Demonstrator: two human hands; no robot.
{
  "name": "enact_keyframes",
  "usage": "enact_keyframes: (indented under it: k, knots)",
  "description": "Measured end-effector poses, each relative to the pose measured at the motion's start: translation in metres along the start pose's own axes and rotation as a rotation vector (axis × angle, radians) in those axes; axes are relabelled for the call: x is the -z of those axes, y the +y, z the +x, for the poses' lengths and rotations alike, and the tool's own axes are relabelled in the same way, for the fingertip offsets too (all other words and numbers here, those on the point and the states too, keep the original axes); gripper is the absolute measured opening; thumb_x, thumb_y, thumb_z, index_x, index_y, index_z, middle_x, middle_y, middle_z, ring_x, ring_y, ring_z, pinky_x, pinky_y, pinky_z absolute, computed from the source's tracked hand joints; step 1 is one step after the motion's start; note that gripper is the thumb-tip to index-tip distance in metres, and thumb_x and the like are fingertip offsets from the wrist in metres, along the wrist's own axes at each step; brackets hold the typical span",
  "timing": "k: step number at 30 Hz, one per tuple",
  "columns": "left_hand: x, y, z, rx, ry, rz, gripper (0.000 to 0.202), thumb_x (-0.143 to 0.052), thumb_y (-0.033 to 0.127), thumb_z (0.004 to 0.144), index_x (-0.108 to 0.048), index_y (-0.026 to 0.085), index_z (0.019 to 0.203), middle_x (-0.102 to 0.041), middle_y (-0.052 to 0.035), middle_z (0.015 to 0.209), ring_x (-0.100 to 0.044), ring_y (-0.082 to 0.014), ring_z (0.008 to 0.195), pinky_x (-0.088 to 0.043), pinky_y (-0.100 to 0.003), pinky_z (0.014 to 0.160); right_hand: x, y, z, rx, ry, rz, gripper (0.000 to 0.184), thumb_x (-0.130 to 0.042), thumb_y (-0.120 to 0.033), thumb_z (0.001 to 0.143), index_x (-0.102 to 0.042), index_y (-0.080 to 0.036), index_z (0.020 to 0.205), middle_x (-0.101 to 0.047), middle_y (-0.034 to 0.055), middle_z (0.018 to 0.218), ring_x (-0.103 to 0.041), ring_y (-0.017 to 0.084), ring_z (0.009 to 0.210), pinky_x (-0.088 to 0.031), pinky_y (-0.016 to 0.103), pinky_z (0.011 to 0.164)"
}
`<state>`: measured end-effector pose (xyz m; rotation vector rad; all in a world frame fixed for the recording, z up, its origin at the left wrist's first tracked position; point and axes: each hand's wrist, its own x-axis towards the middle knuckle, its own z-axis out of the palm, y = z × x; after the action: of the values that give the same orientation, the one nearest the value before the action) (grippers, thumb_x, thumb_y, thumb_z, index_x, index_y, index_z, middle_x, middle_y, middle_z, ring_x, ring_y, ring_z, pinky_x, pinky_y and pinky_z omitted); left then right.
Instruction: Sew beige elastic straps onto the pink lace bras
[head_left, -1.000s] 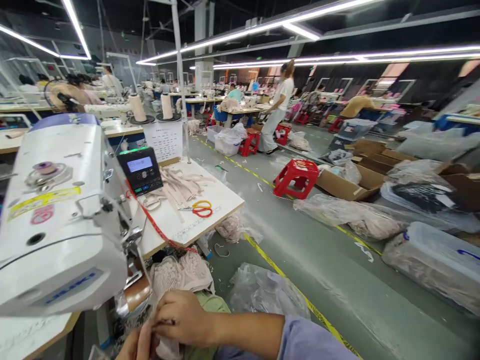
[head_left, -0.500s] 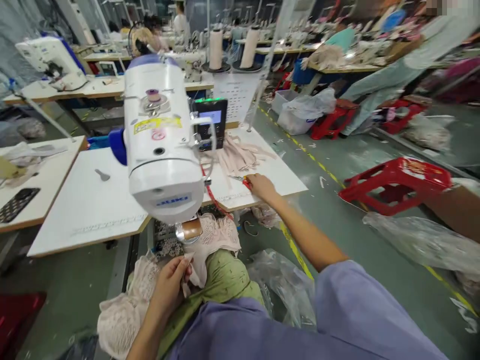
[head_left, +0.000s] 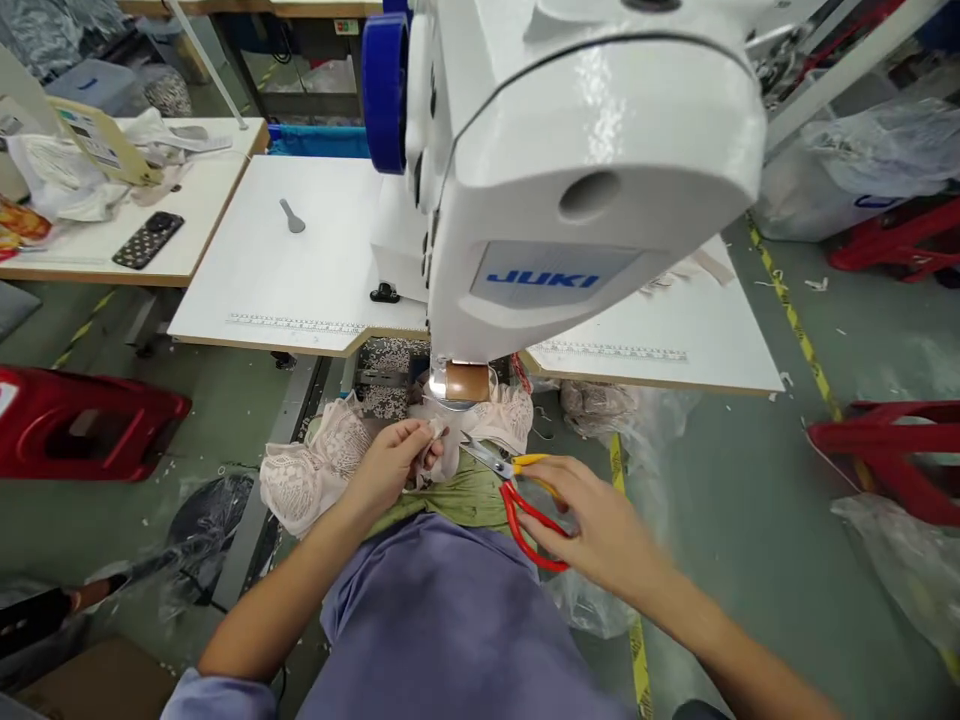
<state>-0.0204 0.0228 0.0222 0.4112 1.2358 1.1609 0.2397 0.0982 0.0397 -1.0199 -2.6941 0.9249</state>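
Note:
My left hand (head_left: 395, 462) pinches an edge of pale pink lace fabric (head_left: 315, 472) that lies over my lap, just below the head of the white JUKI sewing machine (head_left: 570, 160). My right hand (head_left: 600, 528) grips red and yellow scissors (head_left: 517, 490) by the handles. Their blades are slightly apart and point left toward the pinched fabric, a short way from my left fingers. More lace hangs under the machine's brown arm end (head_left: 466, 382).
The white work table (head_left: 300, 270) holds a small grey tool (head_left: 291, 215). A side table (head_left: 90, 240) to the left carries a phone (head_left: 148, 239) and papers. Red stools (head_left: 75, 420) (head_left: 892, 455) stand on both sides, with plastic bags (head_left: 885, 150) at the right.
My right hand took the scissors off the table and brought them down to my lap. My view dropped from the workshop aisle to the machine and my hands.

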Motion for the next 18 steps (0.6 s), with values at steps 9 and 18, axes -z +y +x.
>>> enact_keyframes:
  k: [9, 18]
  knots:
    - [-0.003, -0.002, -0.006, -0.025, 0.025, 0.120, 0.021, -0.057, 0.030, 0.086, -0.061, 0.015, 0.072, -0.059, -0.0004, 0.071, -0.044, -0.0090, 0.060, -0.032, -0.023, 0.056, -0.017, -0.004, 0.027, 0.096, -0.032, 0.065, 0.030, -0.057, -0.037, 0.093, -0.059, -0.025, 0.121, -0.067, 0.0093, 0.118, -0.069, 0.022, 0.092, -0.057, 0.037, 0.075]
    - [0.003, -0.003, -0.007, -0.022, 0.041, 0.026, 0.034, -0.063, 0.042, 0.082, -0.049, 0.018, 0.063, -0.039, 0.0061, 0.057, -0.028, -0.0061, 0.049, -0.022, -0.023, 0.050, -0.016, 0.000, 0.002, -0.068, 0.019, 0.236, 0.033, -0.062, -0.029, 0.082, -0.058, -0.028, 0.115, -0.065, 0.0081, 0.108, -0.062, 0.018, 0.070, -0.050, 0.030, 0.057]
